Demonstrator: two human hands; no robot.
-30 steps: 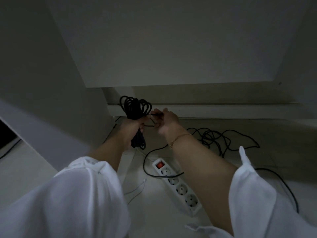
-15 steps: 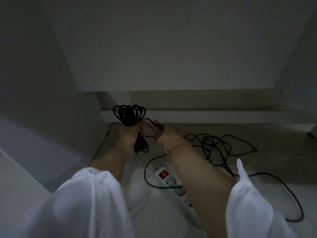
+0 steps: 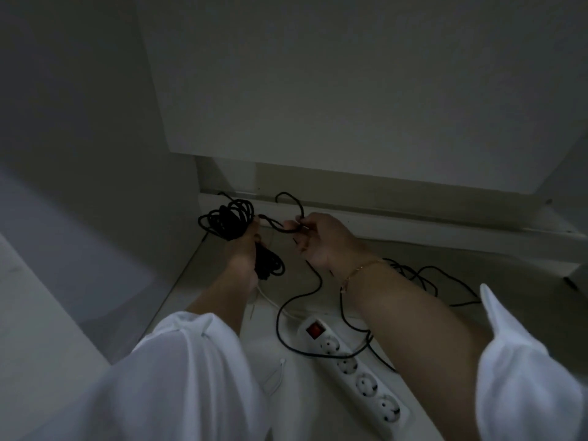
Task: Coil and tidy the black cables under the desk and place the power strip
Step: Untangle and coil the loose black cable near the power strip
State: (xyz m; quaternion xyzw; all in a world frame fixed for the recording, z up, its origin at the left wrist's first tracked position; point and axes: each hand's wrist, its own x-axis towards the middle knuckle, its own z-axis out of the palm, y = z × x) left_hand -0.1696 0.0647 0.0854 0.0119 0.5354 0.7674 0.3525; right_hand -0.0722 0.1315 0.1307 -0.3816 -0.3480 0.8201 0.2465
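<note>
My left hand [image 3: 243,253] grips a coiled bundle of black cable [image 3: 227,219], with loops sticking out above and below the fist. My right hand [image 3: 318,241] pinches the loose end of that cable [image 3: 291,229] just right of the bundle, with a small loop arching above the fingers. From there the black cable trails down across the floor and over a white power strip [image 3: 353,364] with a red switch and several sockets. A loose tangle of black cable [image 3: 423,276] lies on the floor to the right, partly hidden behind my right forearm.
The desk's white back panel [image 3: 350,90] and left side panel [image 3: 79,154] close in the space. A skirting board [image 3: 413,224] runs along the wall behind my hands. A thin white cord [image 3: 275,305] lies on the pale floor beside the strip.
My right hand has pulled the cable end out to the right, away from the bundle, forming a new loop above its fingers. My view has moved closer to the floor.
</note>
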